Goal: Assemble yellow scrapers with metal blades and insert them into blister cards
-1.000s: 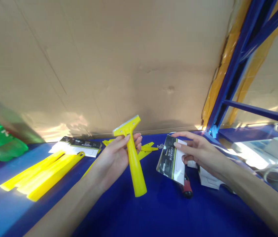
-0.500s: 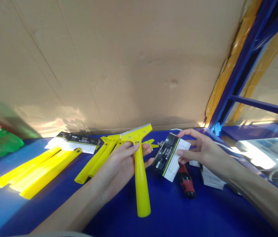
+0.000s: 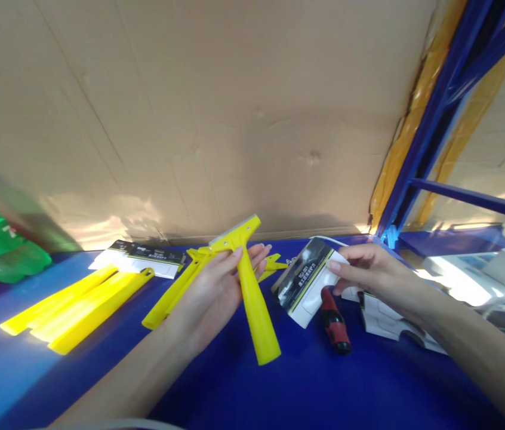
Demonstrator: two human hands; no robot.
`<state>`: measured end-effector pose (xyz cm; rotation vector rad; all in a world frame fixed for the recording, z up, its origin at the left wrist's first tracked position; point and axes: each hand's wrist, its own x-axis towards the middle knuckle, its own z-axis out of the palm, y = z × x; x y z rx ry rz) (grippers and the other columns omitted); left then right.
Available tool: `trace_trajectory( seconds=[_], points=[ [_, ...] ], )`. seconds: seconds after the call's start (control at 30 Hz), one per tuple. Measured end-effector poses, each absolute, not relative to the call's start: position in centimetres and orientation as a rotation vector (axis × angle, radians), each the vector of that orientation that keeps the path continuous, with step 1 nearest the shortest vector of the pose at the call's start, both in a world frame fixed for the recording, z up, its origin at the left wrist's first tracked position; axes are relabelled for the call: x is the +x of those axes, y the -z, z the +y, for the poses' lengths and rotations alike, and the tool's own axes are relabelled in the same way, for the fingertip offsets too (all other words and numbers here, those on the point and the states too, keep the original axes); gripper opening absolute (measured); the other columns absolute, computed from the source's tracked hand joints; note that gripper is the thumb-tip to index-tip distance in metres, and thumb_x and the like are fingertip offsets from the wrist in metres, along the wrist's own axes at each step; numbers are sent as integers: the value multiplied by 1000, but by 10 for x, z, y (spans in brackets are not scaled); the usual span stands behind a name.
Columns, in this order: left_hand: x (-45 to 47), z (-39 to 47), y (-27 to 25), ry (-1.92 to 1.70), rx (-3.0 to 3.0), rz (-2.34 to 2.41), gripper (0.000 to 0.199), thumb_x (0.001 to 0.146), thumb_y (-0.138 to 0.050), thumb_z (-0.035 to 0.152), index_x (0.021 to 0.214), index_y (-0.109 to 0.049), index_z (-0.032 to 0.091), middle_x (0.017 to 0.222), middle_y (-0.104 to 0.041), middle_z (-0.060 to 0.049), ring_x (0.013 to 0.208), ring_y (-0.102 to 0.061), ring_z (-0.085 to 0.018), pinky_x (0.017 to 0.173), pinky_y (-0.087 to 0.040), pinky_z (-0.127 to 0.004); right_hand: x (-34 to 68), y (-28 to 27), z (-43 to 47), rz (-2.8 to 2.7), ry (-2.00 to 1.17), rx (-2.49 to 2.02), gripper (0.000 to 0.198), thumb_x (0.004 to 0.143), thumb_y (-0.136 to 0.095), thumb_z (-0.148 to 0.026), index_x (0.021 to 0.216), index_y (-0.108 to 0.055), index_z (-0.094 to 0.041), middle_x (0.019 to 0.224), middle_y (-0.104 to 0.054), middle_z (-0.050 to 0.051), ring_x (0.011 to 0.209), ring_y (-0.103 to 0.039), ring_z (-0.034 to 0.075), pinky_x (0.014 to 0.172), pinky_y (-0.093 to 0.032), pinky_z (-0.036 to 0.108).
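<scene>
A yellow scraper with a metal-edged head lies across the fingers of my left hand, the thumb closed on its neck. Its handle slants down toward the right. In my right hand a black and white printed packaging sleeve is pinched at its right edge, tilted, apart from the scraper. Just below it a red and black screwdriver handle rests on the blue table; its far end is hidden by the sleeve.
Several sleeved yellow scrapers lie at the left. Bare yellow scrapers are behind my left hand. More white sleeves lie under my right forearm. A green bottle is at the far left. Cardboard and a blue frame stand behind.
The scraper in my left hand has tilted, its head shifting left and its handle end swinging right. The sleeve has turned slightly in my right hand. The view has shifted a little.
</scene>
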<state>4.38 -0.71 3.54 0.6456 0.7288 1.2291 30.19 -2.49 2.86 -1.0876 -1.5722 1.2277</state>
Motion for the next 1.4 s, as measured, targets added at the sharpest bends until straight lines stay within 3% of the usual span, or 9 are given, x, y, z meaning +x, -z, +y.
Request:
trace_trajectory(
  seconds=[0.1,0.3,0.57,0.83,1.23,1.4],
  points=[
    [44,0,-40,-1328,633,730,28,103,-49,11,128,-62,7,127,-73,-19,118,-71,-22,102,-60,-30,310,-33,-27,-1692,-1338,-1082,21,80,-86,-39,75,-82,-20,71,-78,3,64,-68,13,62,-55,21],
    [45,7,-40,-1388,603,679,33,103,-50,12,135,-57,12,126,-74,-17,123,-69,-21,110,-54,-32,316,-34,-28,-1776,-1436,-974,20,85,-80,-41,78,-85,-23,78,-78,4,66,-68,15,61,-57,25],
    [54,-3,-35,-1344,587,641,14,100,-54,8,95,-65,15,99,-74,-7,119,-71,-25,103,-59,-33,277,-20,-33,-1566,-1317,-1104,28,77,-85,-47,67,-81,-21,64,-71,1,60,-59,15,59,-49,27],
    [49,3,-34,-1434,588,689,17,96,-57,2,96,-70,14,101,-75,-7,112,-73,-19,106,-57,-31,258,-9,-39,-1569,-1356,-1140,33,78,-82,-50,67,-77,-19,63,-63,-1,59,-49,14,56,-37,27],
    [72,11,-48,-1458,485,664,18,95,-56,-1,90,-66,14,89,-71,-5,108,-73,-19,105,-57,-29,253,-8,-38,-1209,-1242,-1060,36,82,-82,-51,78,-60,-23,76,-67,-1,71,-65,16,66,-57,28],
    [70,7,-48,-1412,564,646,23,91,-61,-2,105,-71,13,93,-74,-6,110,-72,-19,102,-58,-27,259,-9,-34,-1045,-1286,-962,29,85,-80,-46,86,-61,-25,89,-75,1,82,-73,21,68,-60,32]
  ],
)
